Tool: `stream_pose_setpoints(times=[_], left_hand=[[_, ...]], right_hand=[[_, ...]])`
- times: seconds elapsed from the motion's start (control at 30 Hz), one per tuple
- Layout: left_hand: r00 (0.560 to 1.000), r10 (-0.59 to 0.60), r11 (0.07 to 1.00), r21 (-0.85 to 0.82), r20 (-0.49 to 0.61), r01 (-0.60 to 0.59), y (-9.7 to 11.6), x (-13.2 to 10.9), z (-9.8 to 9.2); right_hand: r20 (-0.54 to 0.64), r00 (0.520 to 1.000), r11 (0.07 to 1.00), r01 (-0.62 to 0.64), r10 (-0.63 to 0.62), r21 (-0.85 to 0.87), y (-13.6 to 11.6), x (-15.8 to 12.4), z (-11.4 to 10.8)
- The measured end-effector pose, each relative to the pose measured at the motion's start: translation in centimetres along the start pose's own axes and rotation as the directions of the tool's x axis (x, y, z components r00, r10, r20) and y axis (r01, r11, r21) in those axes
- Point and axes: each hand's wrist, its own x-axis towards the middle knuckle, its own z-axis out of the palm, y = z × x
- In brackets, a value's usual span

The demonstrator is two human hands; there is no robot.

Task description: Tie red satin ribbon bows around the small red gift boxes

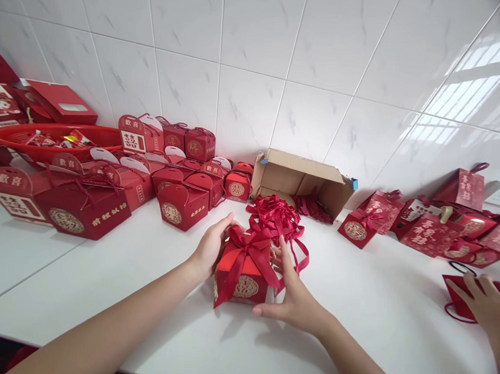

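A small red gift box with a gold emblem and a red ribbon bow on top stands on the white counter in front of me. My left hand cups its left side, fingers curled around the top edge. My right hand presses against its right side, thumb under the front corner and a finger raised by the bow. Just behind the box lies a heap of loose red ribbons.
Many finished red gift boxes crowd the back left, beside a red tray. An open cardboard carton lies on its side at the wall. More red boxes sit at right, where another person's hand rests on a red piece.
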Motion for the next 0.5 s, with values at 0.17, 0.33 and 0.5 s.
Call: stream_pose_setpoints(times=[0.17,0.33,0.5], left_hand=[[0.998,-0.037,0.997,-0.067,-0.057,0.033,-0.6,0.8,-0.6],[0.978,-0.200,0.976,-0.099,-0.056,0.194,-1.3,1.0,-0.7],[0.981,-0.160,0.985,-0.083,-0.107,0.151,-1.4,1.4,-0.8]], right_hand=[[-0.045,0.998,0.997,-0.044,0.047,0.058,0.5,0.4,1.1],[-0.096,0.995,1.000,-0.013,0.012,-0.013,0.6,0.5,0.6],[-0.298,0.953,0.995,-0.030,0.058,0.096,-0.1,1.0,-2.1]])
